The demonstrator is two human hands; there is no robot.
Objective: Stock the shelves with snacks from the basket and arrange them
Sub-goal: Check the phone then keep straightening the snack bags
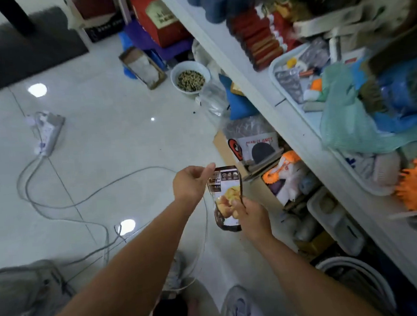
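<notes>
Tiled floor (126,139); snack pouch (226,193) in right hand (252,219), perhaps left hand (192,184).

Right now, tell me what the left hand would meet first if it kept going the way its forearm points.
The snack pouch, whose top corner the left hand seems to pinch. Past it, the line runs towards the printed box under the shelf board, though depth is unclear.

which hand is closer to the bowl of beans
Left. The left hand pinches the top of the snack bag, short of the bowl; the right hand grips it lower, farther back.
</notes>
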